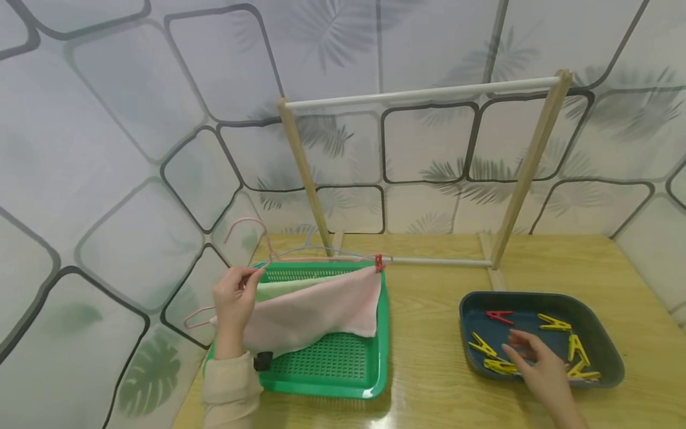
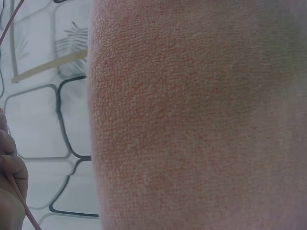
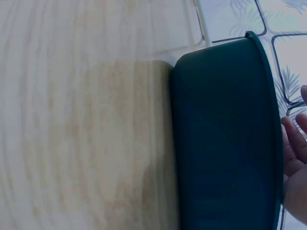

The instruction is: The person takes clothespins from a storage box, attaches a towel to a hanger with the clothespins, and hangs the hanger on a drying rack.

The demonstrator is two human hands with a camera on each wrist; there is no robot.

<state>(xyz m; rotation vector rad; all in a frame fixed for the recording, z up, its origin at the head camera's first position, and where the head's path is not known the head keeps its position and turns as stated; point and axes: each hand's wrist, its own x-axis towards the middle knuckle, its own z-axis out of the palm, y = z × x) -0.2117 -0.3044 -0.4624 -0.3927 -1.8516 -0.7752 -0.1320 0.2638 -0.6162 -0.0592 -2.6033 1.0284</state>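
My left hand [image 1: 236,292] pinches a pink clothes hanger [image 1: 249,220] over the green basket. A pink towel [image 1: 321,310] hangs from it, with a red clothespin [image 1: 379,263] clipped at the right end. In the left wrist view the towel [image 2: 192,115] fills most of the picture, and curled fingers [image 2: 14,167] hold the hanger wire at the left edge. My right hand [image 1: 541,369] hovers over the dark blue tub [image 1: 468,298], thumb and fingers apart with nothing between them. Inside lie yellow clothespins [image 1: 554,322] and a red clothespin [image 1: 499,316].
The green basket [image 1: 370,387] stands on the wooden table [image 1: 429,333], with a light green towel [image 1: 284,289] and a blue hanger [image 1: 308,238] behind the pink towel. At the back rises a wooden rack with a white top bar [image 1: 423,94] and a lower bar [image 1: 439,261].
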